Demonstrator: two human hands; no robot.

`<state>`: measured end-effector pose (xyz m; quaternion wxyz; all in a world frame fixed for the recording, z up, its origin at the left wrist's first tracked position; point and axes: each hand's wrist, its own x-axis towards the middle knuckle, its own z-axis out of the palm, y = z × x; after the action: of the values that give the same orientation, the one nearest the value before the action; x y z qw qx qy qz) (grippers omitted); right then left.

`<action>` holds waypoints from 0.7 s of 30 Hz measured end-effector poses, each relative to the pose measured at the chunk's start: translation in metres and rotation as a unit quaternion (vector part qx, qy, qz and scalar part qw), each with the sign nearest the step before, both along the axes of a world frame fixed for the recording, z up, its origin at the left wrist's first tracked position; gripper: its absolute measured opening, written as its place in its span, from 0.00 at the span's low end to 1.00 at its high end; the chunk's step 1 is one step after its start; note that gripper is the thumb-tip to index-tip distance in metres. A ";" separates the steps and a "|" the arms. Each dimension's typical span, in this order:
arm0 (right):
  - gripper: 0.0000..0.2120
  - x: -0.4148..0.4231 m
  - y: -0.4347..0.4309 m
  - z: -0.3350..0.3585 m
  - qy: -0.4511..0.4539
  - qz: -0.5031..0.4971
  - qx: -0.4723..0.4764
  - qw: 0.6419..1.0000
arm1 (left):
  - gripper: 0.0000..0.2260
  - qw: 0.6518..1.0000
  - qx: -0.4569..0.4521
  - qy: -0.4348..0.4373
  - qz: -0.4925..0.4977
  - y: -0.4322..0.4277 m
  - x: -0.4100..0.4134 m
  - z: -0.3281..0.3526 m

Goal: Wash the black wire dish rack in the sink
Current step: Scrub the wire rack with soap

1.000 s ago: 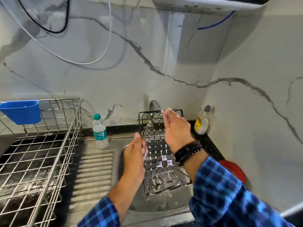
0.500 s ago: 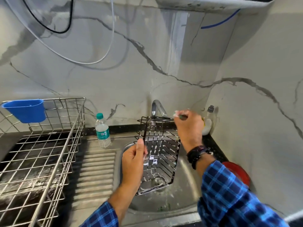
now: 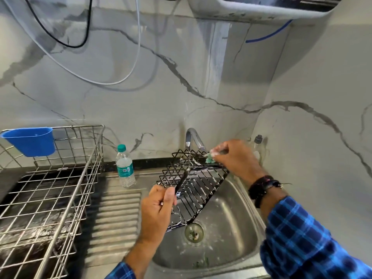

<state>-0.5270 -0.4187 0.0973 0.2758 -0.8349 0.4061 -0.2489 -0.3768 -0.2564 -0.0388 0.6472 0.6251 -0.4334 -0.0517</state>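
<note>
Two bare hands hold the black wire dish rack [image 3: 193, 186] tilted above the steel sink [image 3: 231, 228], its lower corner dipping toward the drain [image 3: 194, 232] near the middle of the basin and its upper end raised by the back rim under the faucet [image 3: 191, 137]. The left hand [image 3: 159, 206] is clamped on a wire at the rack's near left edge, thumb pressed over it. The right hand [image 3: 235, 158], fingers curled shut, pinches a small green scrubber [image 3: 210, 158] against the rack's top edge; white suds cling to the wires there. A water bottle [image 3: 125, 168] stands upright at the back of the ribbed drainboard, just left of the basin. Farther left sits a large steel wire basket [image 3: 50, 188] with a blue plastic cup [image 3: 30, 140] hung on its back rim. A soap bottle [image 3: 257, 146] stands in the corner behind the right hand, partly hidden.
</note>
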 end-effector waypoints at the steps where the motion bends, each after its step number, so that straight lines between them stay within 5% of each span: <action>1: 0.05 0.007 0.006 0.004 -0.012 0.003 -0.005 1.000 | 0.18 1.000 -0.003 -0.006 -0.002 -0.001 -0.001 0.001; 6: 0.08 0.020 0.024 0.022 -0.073 0.095 0.010 0.993 | 0.26 0.995 -0.030 -0.092 -0.003 -0.005 0.007 0.010; 10: 0.02 -0.003 0.003 0.017 -0.034 0.022 -0.001 0.999 | 0.27 0.977 -0.035 -0.208 -0.008 -0.002 0.017 0.025; 16: 0.09 0.003 0.012 0.027 -0.078 0.049 0.063 0.994 | 0.20 0.936 -0.016 -0.349 -0.043 -0.013 0.019 0.026; 21: 0.23 0.003 0.029 0.013 0.027 0.071 0.096 0.992 | 0.21 0.866 0.020 -0.499 -0.016 -0.023 0.018 0.034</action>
<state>-0.5243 -0.3900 0.1106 0.3606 -0.8376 0.3754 -0.1656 -0.3592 -0.2797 -0.0046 0.3310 0.5730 -0.7074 0.2484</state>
